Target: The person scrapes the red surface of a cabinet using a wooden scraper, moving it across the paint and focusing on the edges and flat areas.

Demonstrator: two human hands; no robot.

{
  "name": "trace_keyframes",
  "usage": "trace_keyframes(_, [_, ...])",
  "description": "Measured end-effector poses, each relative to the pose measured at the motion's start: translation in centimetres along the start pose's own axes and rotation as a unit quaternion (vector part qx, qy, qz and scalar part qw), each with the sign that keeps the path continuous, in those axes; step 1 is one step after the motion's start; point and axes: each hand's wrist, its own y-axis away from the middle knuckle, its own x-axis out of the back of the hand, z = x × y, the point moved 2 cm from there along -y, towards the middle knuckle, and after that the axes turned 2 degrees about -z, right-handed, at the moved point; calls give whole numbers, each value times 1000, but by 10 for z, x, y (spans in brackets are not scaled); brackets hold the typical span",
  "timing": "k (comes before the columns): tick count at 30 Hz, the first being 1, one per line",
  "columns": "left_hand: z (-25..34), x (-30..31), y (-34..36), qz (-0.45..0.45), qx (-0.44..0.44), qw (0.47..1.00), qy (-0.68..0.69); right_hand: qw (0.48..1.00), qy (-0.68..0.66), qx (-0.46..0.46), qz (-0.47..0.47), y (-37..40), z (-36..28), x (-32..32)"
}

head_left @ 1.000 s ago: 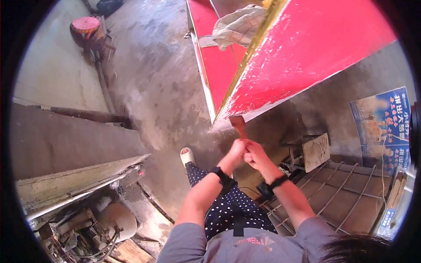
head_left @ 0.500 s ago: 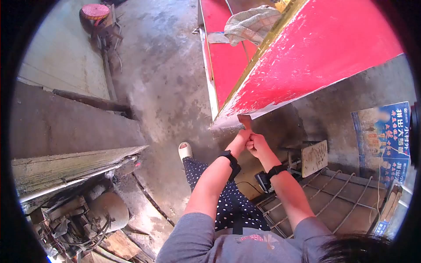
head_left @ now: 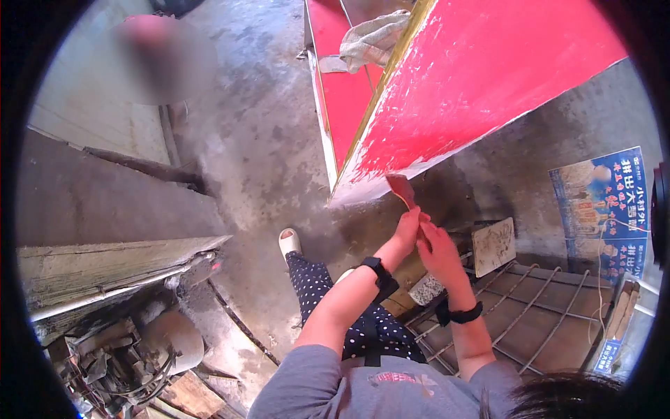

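A scraper with a flared, reddish-brown blade meets the lower edge of a large red panel. My left hand is closed around its handle. Beside it, my right hand has its fingers stretched out, close against the left hand and the handle's end; exact contact there is hard to make out. White scuffs and pale bare strips run along the panel's near corner and lower border. Dark bands circle both my wrists.
A grey cloth hangs over the red structure's top. At right are a metal grid, a small board and a blue poster. A concrete ledge and cluttered machinery stand at left.
Both hands have moved slightly down and right relative to the panel's corner, with the scraper more tilted. My right hand has gone from a closed fist to stretched fingers. The view has shifted slightly.
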Motion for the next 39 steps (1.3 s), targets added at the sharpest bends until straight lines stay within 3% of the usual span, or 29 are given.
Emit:
trace_keyframes(3, [27, -12, 2, -7, -82, 995, 59, 999, 22, -24, -18, -21, -13, 26])
trace_keyframes(10, [49, -33, 8, 14, -70, 995, 69, 994, 99, -11, -48, -46, -50, 56])
trace_keyframes(12, [53, -33, 6, -33, -44, 997, 58, 991, 123, 4, -49, -55, -53, 55])
trace_keyframes(15, [57, -26, 0, 20, -72, 991, 110, 988, 125, 57, -66, -70, -30, 32])
trace_keyframes(20, [59, 8, -28, 15, -40, 992, 117, 992, 105, 47, -50, -89, -5, -7])
trace_keyframes(24, [43, 47, -53, -28, -93, 987, 131, 993, 111, 24, -29, -85, 22, -60])
trace_keyframes(26, [32, 71, -64, 49, -46, 993, 101, 993, 108, 27, -28, -79, 24, -76])
trace_keyframes(28, [32, 74, -55, 62, -22, 996, 61, 992, 94, -34, -75, -71, 22, -82])
trace_keyframes(30, [25, 73, -50, 85, -24, 996, 5, 995, 81, -33, -44, -58, 18, -76])
trace_keyframes(31, [23, 78, -52, 14, 22, 1000, -4, 998, 35, -35, -44, -50, 17, -69])
trace_keyframes(33, [15, 64, -37, 24, 23, 998, -55, 999, -13, -35, -35, -35, 8, -49])
trace_keyframes(34, [11, 54, -26, 35, 22, 994, -101, 972, -159, -158, -74, -23, 6, -37])
trace_keyframes(35, [7, 43, -17, 14, 53, 991, -126, 907, -301, -273, -110, -10, 8, -32])
trace_keyframes(36, [3, 34, -11, 13, 55, 990, -131, 906, -304, -274, -106, 3, 19, -31])
trace_keyframes(38, [-6, 17, 3, -30, 60, 985, -159, 977, -179, -112, -6, 25, 40, -33])
trace_keyframes(39, [-9, 7, 9, -54, 37, 985, -159, 976, -183, -116, -2, 29, 36, -27])
